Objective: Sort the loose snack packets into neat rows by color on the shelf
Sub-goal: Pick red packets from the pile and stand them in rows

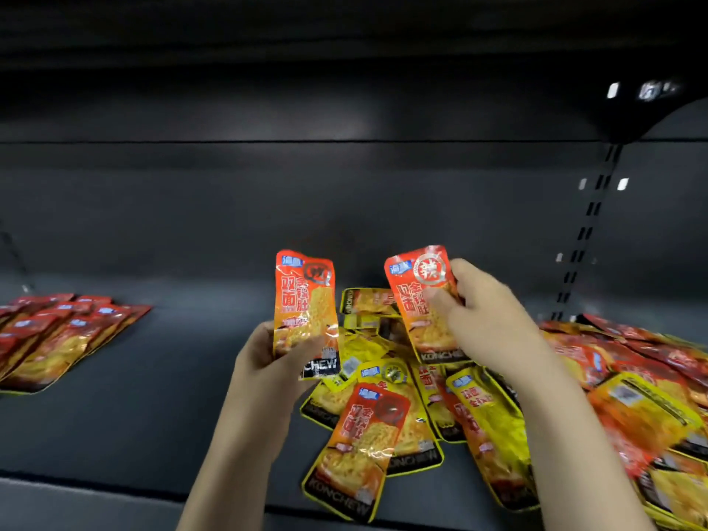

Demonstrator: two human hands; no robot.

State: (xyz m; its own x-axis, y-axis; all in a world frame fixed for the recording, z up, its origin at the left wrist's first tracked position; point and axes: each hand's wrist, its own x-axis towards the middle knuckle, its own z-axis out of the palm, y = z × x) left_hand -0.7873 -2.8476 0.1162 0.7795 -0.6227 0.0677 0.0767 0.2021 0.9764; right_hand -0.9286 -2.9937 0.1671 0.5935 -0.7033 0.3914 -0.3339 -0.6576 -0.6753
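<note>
Shelf [161,396]: dark and wide, it carries all packets.
Loose pile [498,396]: right of the shelf middle, yellow and orange-red packets mixed and overlapping.
Sorted row [57,339]: far left of the pile, red packets lying overlapped in order.
Left hand [268,354]: just left of the pile, its grip is clamped on the lower part of one orange packet [304,312], held upright.
Right hand [482,312]: above the pile, its grip pinches a second orange packet [419,297] at the edge, tilted.
Advice: I think it is best to join both packets facing the same way, then lay them squarely beside the sorted row, away from the pile.
</note>
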